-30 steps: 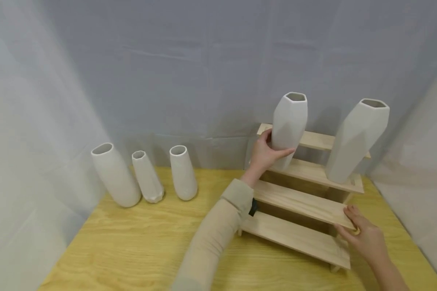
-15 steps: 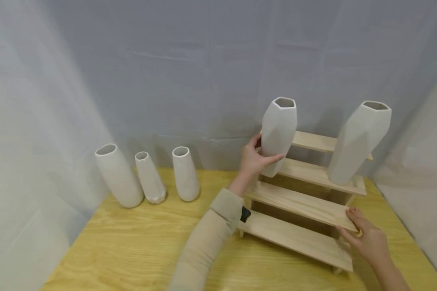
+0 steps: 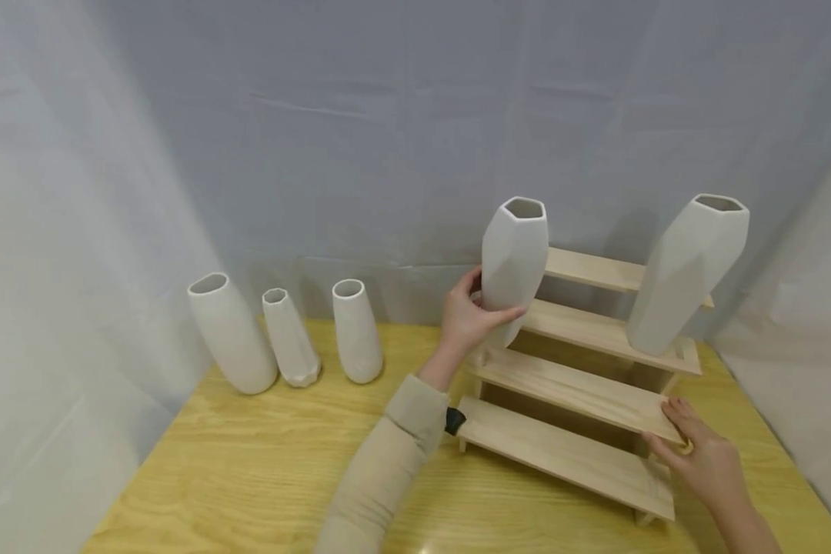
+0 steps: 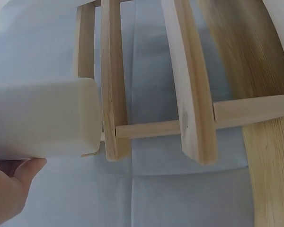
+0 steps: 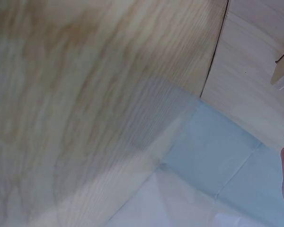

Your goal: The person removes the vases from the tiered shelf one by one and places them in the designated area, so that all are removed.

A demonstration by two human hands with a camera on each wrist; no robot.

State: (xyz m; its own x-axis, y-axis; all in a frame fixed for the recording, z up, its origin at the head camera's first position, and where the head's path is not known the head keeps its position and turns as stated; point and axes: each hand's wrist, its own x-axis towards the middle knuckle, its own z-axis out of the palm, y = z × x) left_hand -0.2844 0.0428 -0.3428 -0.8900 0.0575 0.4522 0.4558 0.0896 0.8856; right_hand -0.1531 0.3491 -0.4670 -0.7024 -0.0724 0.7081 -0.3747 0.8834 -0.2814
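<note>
My left hand [image 3: 472, 317] grips a white faceted vase [image 3: 512, 261] by its lower body and holds it in the air off the left end of the stepped wooden rack [image 3: 582, 400]. In the left wrist view the vase's base [image 4: 47, 118] hangs beside the rack's slats [image 4: 189, 85], with part of the hand [image 4: 9, 189] below it. A taller white faceted vase [image 3: 685, 273] stands on the rack's third step at the right. My right hand [image 3: 699, 454] rests with straight fingers on the right end of the second step.
Three white vases stand in a row at the back left of the wooden table [image 3: 249, 477]: a wide one [image 3: 231, 335], a small faceted one [image 3: 291, 338] and a slim one [image 3: 355, 331]. Grey cloth hangs behind and at both sides.
My left hand has carried the faceted vase leftward and slightly down, from the rack's third step out past its left end. The right hand has stayed on the rack.
</note>
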